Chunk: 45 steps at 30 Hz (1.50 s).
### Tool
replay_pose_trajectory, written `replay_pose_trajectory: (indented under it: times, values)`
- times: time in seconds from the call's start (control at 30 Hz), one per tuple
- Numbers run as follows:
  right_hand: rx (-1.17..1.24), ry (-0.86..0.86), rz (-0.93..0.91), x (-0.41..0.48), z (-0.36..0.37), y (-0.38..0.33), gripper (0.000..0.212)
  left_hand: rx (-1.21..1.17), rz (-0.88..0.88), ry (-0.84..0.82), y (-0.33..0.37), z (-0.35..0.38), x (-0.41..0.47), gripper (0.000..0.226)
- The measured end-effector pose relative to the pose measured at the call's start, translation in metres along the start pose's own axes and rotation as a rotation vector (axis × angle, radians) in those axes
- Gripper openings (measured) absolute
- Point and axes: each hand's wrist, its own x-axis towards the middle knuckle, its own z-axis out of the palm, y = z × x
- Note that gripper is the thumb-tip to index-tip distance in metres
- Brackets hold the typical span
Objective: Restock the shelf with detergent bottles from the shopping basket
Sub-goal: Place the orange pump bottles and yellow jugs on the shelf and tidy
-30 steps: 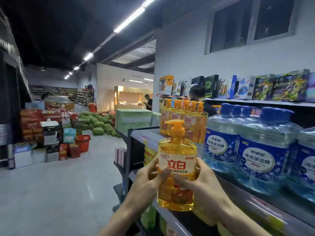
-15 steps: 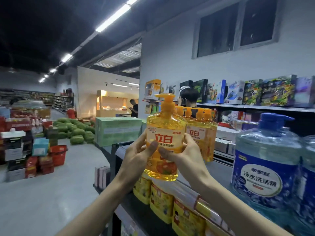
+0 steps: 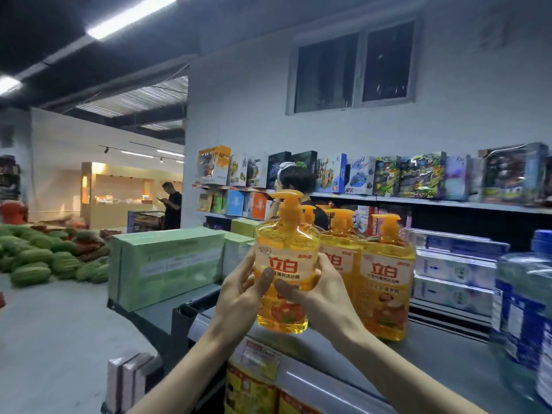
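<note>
Held bottle: We hold one yellow detergent bottle (image 3: 283, 264) upright, orange pump on top and label toward us, at the left front end of the shelf (image 3: 433, 363).
Left hand: Our left hand (image 3: 239, 294) grips the left side of the bottle. The thumb lies across the front and the fingers curl behind.
Right hand: Our right hand (image 3: 322, 294) grips the right side in the same way. The two thumb tips almost meet under the label.
Contact: We cannot tell if the bottom of the bottle rests on the shelf or hangs just above it.
Neighbours: The standing bottles (image 3: 386, 282) of the same kind are just beside the held one, on its right and behind it.
Right edge: A large blue jug (image 3: 525, 309) stands on the same shelf, blurred.
Below: Yellow packs (image 3: 248, 389) fill the lower level under the price strip.
Left: Green boxes (image 3: 167, 264) lie next to the shelf end.
Background: Watermelons (image 3: 38, 258) are piled on the floor, and toy boxes (image 3: 418, 174) line the wall shelf.
</note>
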Motion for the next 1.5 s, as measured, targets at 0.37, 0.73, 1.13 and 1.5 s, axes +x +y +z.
replay_pose_trajectory:
  times: [0.37, 0.73, 1.13, 1.5]
  values:
    - [-0.102, 0.073, 0.106, 0.03, 0.032, 0.036, 0.059, -0.007, -0.108, -0.114, -0.052, -0.031, 0.038, 0.051]
    - [-0.567, -0.131, 0.1, 0.012, 0.016, 0.024, 0.047, 0.297, -0.165, -0.301, -0.063, -0.056, 0.037, 0.074]
    - [-0.729, -0.107, 0.142, 0.018, 0.022, 0.052, 0.05, 0.593, -0.239, -0.413, -0.077, -0.065, 0.054, 0.026]
    - [-0.805, -0.067, 0.239, 0.059, 0.021, 0.085, 0.066, 0.676, -0.292, -0.393, -0.1, -0.05, 0.092, 0.03]
